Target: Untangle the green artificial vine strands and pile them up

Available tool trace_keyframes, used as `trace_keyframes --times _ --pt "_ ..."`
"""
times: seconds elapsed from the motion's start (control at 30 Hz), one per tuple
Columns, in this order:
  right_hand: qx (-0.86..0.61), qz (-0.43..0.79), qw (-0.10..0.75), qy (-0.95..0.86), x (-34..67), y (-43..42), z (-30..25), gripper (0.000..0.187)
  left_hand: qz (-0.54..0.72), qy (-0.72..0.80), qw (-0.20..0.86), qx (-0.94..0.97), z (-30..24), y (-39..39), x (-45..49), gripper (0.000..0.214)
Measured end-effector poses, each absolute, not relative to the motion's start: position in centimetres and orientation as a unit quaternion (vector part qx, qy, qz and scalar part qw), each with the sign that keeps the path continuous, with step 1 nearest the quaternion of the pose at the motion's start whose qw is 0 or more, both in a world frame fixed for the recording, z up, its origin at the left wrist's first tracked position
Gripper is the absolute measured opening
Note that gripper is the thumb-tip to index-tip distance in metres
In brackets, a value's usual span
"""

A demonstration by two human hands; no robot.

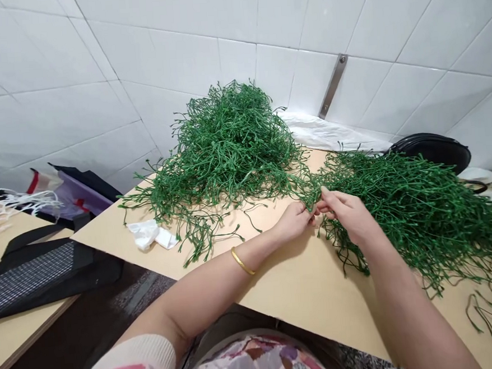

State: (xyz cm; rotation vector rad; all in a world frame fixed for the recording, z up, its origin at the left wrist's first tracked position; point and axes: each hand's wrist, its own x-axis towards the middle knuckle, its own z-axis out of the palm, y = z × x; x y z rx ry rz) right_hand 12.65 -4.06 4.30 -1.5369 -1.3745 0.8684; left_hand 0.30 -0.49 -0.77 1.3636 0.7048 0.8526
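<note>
My left hand and my right hand meet over the table, fingertips pinched together on thin green cords. The small piece between the fingers is partly hidden. Behind and to the left rises a tall heap of green cords with knotted, tufted ends. A second, wider pile of the same cords spreads to the right, beside my right forearm. A few stray strands lie left of my left hand.
A crumpled white tissue lies near the left edge of the pale wooden table. Against the tiled wall are a white plastic bag and a black bag. Another table at left holds black fabric and white cords.
</note>
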Motion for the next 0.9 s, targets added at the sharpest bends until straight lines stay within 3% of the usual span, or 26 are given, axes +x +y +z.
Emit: trace_keyframes --times 0.13,0.27,0.5,0.63,0.9 --pt "-0.559 0.46 0.547 -0.42 11.8 -2.2 3.0 0.031 0.344 0.315 0.584 0.664 -0.7 -1.1 0.2 0.029" --pt "-0.484 0.495 0.609 -0.386 12.4 -1.9 3.3 0.028 0.338 0.278 0.651 0.62 0.0 -1.6 0.2 0.016" --pt "-0.409 0.535 0.61 -0.418 13.0 -1.2 4.0 0.031 0.415 0.224 0.669 0.575 1.6 -0.7 -0.7 0.014" --pt "-0.454 0.519 0.575 -0.44 11.9 -0.6 3.8 0.037 0.433 0.249 0.7 0.51 1.4 -0.1 -0.6 0.006" --pt "-0.546 0.353 0.552 -0.523 11.3 1.2 0.8 0.031 0.356 0.289 0.789 0.41 0.3 0.0 -0.3 0.016"
